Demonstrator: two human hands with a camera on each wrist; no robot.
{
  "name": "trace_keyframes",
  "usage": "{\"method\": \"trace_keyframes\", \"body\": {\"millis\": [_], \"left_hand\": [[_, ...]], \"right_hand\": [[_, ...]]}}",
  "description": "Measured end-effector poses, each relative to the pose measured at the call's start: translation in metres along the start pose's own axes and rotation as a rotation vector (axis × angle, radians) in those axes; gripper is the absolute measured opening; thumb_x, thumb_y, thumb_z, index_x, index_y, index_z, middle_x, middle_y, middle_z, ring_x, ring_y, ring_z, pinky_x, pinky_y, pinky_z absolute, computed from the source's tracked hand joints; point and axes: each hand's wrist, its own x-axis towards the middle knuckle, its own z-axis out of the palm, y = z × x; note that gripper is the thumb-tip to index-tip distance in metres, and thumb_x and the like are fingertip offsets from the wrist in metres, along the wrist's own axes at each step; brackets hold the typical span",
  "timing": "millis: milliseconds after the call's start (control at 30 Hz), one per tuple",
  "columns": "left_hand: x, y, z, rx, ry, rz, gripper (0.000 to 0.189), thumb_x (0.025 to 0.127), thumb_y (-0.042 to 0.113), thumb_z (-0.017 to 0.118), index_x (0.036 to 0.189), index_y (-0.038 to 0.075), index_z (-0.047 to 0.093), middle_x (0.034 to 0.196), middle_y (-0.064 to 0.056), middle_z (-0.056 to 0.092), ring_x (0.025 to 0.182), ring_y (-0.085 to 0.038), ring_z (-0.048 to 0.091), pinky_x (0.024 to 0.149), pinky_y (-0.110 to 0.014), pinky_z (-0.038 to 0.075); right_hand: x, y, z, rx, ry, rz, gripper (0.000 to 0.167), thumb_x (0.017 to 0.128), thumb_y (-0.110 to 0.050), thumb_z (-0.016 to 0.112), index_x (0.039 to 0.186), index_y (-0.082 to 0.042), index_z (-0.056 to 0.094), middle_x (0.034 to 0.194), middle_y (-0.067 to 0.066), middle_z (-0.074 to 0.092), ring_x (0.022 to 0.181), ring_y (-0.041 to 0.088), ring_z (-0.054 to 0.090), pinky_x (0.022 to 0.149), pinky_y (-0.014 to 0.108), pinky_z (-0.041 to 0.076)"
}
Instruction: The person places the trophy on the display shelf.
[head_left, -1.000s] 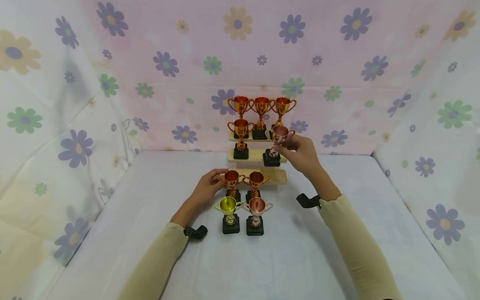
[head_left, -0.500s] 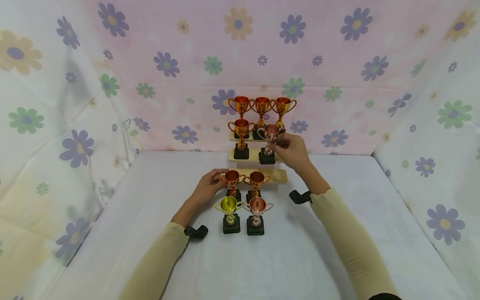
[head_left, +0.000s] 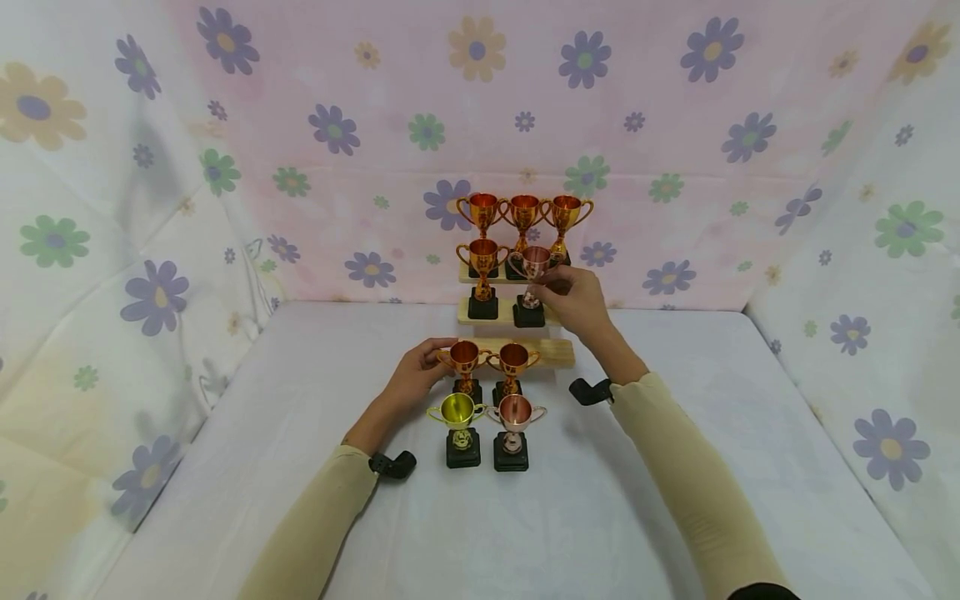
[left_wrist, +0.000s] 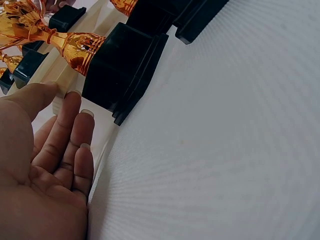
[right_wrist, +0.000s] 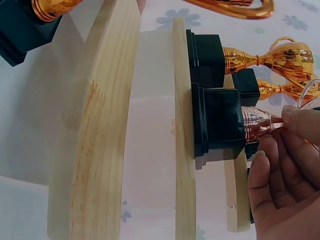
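Note:
My right hand (head_left: pixel 579 302) pinches the stem of a rose-gold trophy cup (head_left: pixel 535 262) with a black base. In the right wrist view its base (right_wrist: pixel 220 122) sits upright against the middle step (right_wrist: pixel 184 210) of a wooden stepped stand, beside an orange-gold trophy (head_left: pixel 482 254). My left hand (head_left: pixel 414 368) grips the left end of the stand's lowest step (head_left: pixel 557 353) between thumb and finger. In the left wrist view its fingertips are right by the black base (left_wrist: pixel 122 67) of another orange-gold trophy.
Several orange-gold trophies, such as the middle one (head_left: pixel 522 213), stand on the top step. Before the stand are two orange-gold trophies (head_left: pixel 513 358), a yellow-gold trophy (head_left: pixel 457 411) and a second rose-gold trophy (head_left: pixel 514 412). Flowered cloth (head_left: pixel 480 108) hangs behind the white table (head_left: pixel 675 467).
My right hand has moved left with the rose-gold trophy, which has straightened from a tilt and come nearer the orange-gold one on the middle step. My left hand has stayed in place.

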Motion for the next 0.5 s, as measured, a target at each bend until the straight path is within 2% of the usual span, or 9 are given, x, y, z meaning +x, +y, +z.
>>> {"method": "trace_keyframes", "body": {"millis": [500], "left_hand": [[-0.0008,0.0019,-0.0002,0.01,0.003,0.009,0.043,0.107,0.009,0.063,0.15,0.008,0.056,0.126,-0.015,0.075,0.106,-0.024,0.072,0.098,-0.038,0.055]], "right_hand": [[0.0075,0.0012,0.0092,-0.034,0.009,-0.043,0.021,0.098,-0.019,0.079,0.109,-0.002,0.079,0.102,0.015,0.077,0.087,0.026,0.072,0.072,0.027,0.054]]}}
